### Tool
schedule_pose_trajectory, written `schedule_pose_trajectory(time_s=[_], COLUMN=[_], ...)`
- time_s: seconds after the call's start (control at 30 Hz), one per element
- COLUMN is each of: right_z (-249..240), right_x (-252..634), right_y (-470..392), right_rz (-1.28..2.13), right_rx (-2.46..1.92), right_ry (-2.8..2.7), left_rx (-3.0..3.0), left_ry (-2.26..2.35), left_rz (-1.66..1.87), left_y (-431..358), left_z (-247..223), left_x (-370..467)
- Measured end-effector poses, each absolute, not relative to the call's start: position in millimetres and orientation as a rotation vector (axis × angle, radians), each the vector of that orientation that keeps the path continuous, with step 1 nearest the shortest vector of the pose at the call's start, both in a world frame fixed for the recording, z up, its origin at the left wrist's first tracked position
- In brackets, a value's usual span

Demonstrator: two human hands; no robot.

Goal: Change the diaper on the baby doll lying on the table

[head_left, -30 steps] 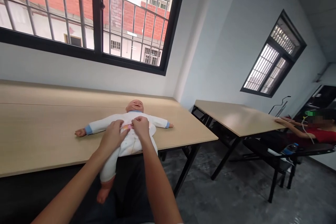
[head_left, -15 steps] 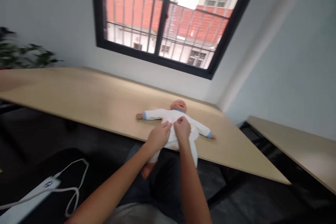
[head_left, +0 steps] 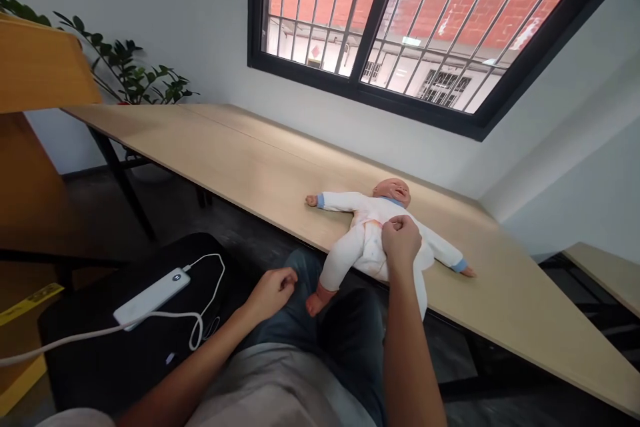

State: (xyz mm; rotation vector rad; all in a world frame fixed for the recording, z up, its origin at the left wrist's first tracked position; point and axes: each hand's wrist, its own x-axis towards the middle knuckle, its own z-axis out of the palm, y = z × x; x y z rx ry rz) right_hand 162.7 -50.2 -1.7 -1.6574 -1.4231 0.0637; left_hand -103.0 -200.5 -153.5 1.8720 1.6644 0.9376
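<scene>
I see the baby doll [head_left: 373,240] lying on its back at the near edge of the long wooden counter [head_left: 240,160], right of the frame's centre, its head toward the window [head_left: 415,33] and its legs hanging off the edge over my lap. It wears a white sleepsuit with blue cuffs, arms spread wide. My right hand [head_left: 401,242] rests on the doll's belly with the fingers curled together in a loose fist; whether they pinch the cloth I cannot tell. My left hand [head_left: 271,291] is well apart from the doll, lower and left of centre, resting on my thigh with the fingers curled in and nothing visible in it; the doll's bare foot [head_left: 315,303] hangs just beside it.

In the lower left a white power bank [head_left: 151,297] with a looping white cable [head_left: 210,293] lies on a black surface [head_left: 125,347]. A leafy plant [head_left: 135,73] stands at the upper left behind the counter's far end, with an orange-brown panel [head_left: 35,147] along the left edge. A second tabletop [head_left: 607,273] shows at the right edge
</scene>
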Motion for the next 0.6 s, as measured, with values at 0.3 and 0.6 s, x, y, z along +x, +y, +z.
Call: schedule_pose_trajectory(time_s=[0.3,0.6], right_z=[-2,-3], right_x=[162,163], right_y=[-51,-50], right_rz=[0.101,0.072], right_rx=[-1.616,-1.636], right_ry=[-1.407,-1.412], left_rx=[1.462,1.105], left_ry=[2.589,2.727], left_rz=[0.120,-0.010], left_y=[-237,-253], left_z=[-232,-255], left_x=[-166,-206])
